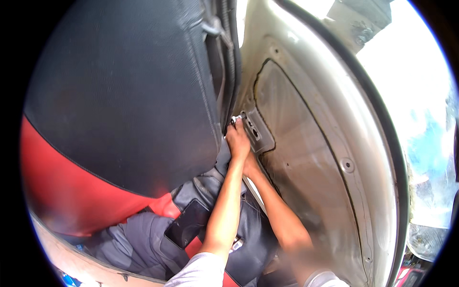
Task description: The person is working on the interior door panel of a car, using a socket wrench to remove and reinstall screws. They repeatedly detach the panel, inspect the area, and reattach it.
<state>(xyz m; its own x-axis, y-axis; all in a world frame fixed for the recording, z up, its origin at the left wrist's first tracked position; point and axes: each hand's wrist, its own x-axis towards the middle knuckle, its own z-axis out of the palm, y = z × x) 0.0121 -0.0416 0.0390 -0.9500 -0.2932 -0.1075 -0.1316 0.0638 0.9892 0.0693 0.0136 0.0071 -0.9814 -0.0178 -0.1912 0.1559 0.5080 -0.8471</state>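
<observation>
My left hand [237,140] is up at the hinge-side edge of a bare, cream-coloured vehicle door panel [306,158]. Its fingers are closed around a small shiny metal piece [237,117], whose kind I cannot make out. Beside it, a bracket plate [256,130] with slots and holes is set in the panel. Just below and behind the left wrist is my right hand [250,165], close against the panel. The left forearm covers part of it, and its fingers are hidden.
A large black and red padded seat [124,91] fills the left side, its edge close to my left hand. A dark flat phone [187,224] lies on grey cloth [143,239] near my left forearm. The door's dark rubber seal [375,91] curves along the right.
</observation>
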